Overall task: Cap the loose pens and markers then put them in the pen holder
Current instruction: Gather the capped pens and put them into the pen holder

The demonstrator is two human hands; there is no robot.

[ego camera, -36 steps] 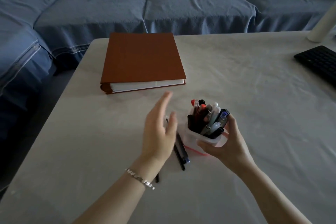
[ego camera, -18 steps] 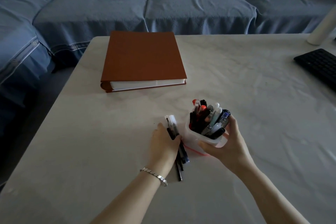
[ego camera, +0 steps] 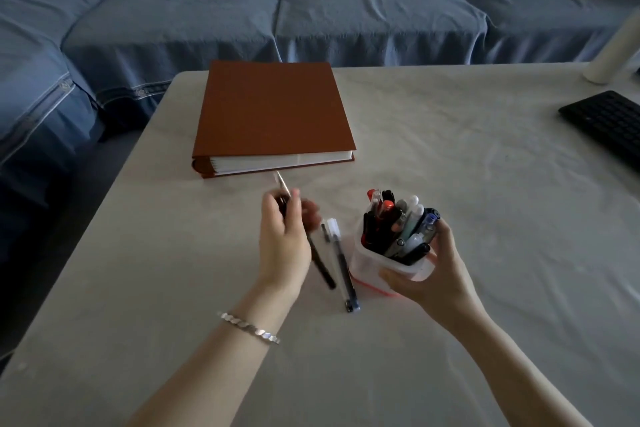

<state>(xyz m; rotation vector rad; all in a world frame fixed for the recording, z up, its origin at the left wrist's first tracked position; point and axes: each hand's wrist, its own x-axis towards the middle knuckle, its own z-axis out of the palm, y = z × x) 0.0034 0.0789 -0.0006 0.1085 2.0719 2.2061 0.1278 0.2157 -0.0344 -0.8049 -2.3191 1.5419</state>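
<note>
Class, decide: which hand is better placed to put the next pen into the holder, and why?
Left. The left hand holds a pen beside the pen holder, which the right hand grips.

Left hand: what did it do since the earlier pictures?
The left hand dropped onto the loose pens, gripped one pen and lifted it. A black pen and a clear pen stayed on the table; the right hand kept holding the pen holder.

Single view: head-worn wide-angle camera, above near edge of counter [ego camera: 467,156], facing forward and down. Close range: left hand [ego camera: 284,243] and right hand [ego camera: 436,274] mid-frame, forearms cut by bottom edge. Sofa [ego camera: 194,21] fills top band beyond far edge.
</note>
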